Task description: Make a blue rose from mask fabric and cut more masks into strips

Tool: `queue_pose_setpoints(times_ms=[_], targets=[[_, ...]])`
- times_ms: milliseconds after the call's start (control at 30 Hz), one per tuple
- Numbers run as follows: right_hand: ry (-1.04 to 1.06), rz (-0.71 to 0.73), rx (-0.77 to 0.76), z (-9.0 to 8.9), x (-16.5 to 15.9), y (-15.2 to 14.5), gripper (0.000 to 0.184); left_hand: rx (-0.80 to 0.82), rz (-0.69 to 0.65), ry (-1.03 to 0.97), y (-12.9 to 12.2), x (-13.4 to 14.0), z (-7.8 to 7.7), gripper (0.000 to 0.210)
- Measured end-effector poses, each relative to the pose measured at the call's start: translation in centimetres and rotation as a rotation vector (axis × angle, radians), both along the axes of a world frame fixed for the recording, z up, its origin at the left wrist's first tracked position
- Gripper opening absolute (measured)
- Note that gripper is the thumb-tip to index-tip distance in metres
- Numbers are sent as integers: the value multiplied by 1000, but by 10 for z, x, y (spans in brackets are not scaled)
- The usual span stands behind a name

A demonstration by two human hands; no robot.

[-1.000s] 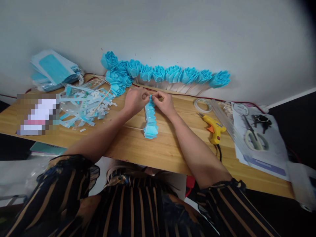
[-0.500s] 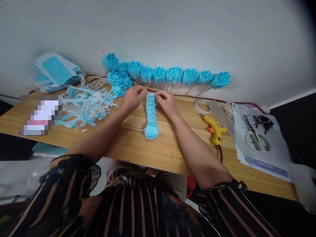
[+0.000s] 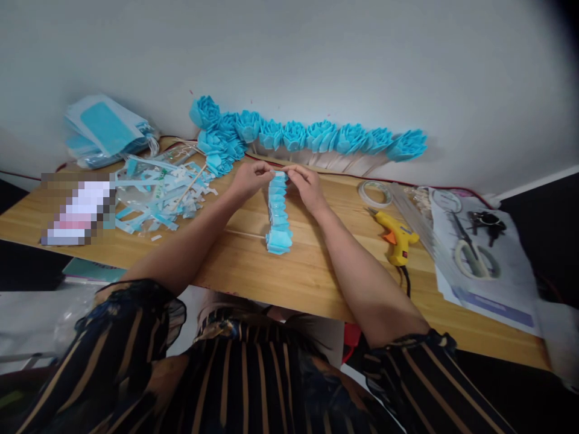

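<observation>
A column of overlapping folded light-blue petals (image 3: 277, 208) lies on the wooden table, running from near its front edge toward the wall. At the column's far end, my left hand (image 3: 251, 179) pinches the left corner of the last blue petal between thumb and fingers. My right hand (image 3: 307, 185) is closed in a pinch on the same petal's right side, with the two sets of fingertips close together. A thin stick (image 3: 246, 234) lies to the left of the column's near end.
Blue flowers on sticks (image 3: 294, 136) line the wall. Blue and white scraps (image 3: 181, 193) and stacked face masks (image 3: 106, 129) are at left. Rightward lie clear tape (image 3: 374, 194), a yellow glue gun (image 3: 398, 238), scissors (image 3: 473, 256) and keys (image 3: 488, 222) on paper (image 3: 511, 271).
My left fingers have moved right and slightly nearer, onto the far petal. My right fingertips have shifted a little toward the petal's far edge. The view has shifted slightly.
</observation>
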State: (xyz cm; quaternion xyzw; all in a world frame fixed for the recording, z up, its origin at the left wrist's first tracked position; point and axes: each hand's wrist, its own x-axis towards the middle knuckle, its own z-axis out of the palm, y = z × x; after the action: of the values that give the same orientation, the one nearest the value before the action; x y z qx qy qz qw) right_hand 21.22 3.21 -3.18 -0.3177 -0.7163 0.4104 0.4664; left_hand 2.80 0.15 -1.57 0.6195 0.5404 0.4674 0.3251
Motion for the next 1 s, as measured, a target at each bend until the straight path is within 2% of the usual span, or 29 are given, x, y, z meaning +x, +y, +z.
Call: queue_pose_setpoints(times_ms=[333,800,1000], targets=[[-67,-13,-9,-7,-4,6,15,-1,-11,61,3,2,-3,14],[-10,-50,-19,-9,-2,8,15,-67,-45,-80,4,-2,-6,19],[29,-3,-58,-6,0,6,18,-54,-28,-60,7,-2,-9,16]])
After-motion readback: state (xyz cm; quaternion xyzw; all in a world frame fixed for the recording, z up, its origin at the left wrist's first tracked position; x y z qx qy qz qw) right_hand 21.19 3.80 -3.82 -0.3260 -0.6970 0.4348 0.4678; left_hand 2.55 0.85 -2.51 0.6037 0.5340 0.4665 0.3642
